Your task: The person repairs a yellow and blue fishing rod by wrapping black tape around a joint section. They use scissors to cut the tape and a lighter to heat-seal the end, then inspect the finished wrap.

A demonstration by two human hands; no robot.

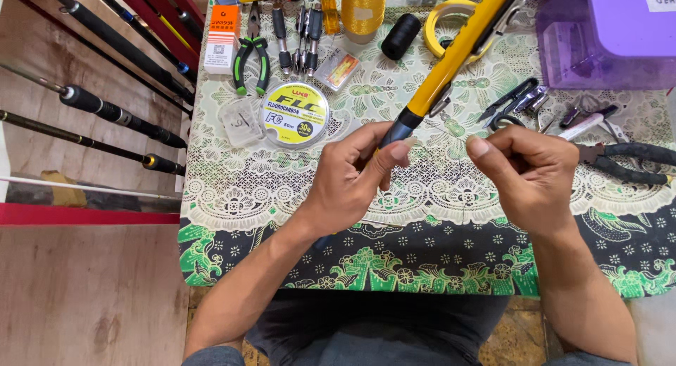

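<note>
The person sits at a surface covered by a lacy green and white cloth, and both hands are up just above it, close together near the middle. The left hand is closed around the dark grip end of a yellow rod, thumb pressed along the top. The rod's long axis runs away from that hand, up and to the right across the cloth, its far end passing over a roll of yellow tape toward a purple plastic box. The right hand is curled with thumb and fingers pinched together just beside the left; it may be holding a thin line, but I cannot tell what, if anything, is between the fingertips. So the rod lies wholly in the left hand, and the right sits to its side, a short gap apart, level with the grip.

Round about: a round spool of fishing line to the left of the hands, green-handled pliers beyond it, small snips and dark-handled pliers to the right, and several rods racked against the wooden wall on the left
</note>
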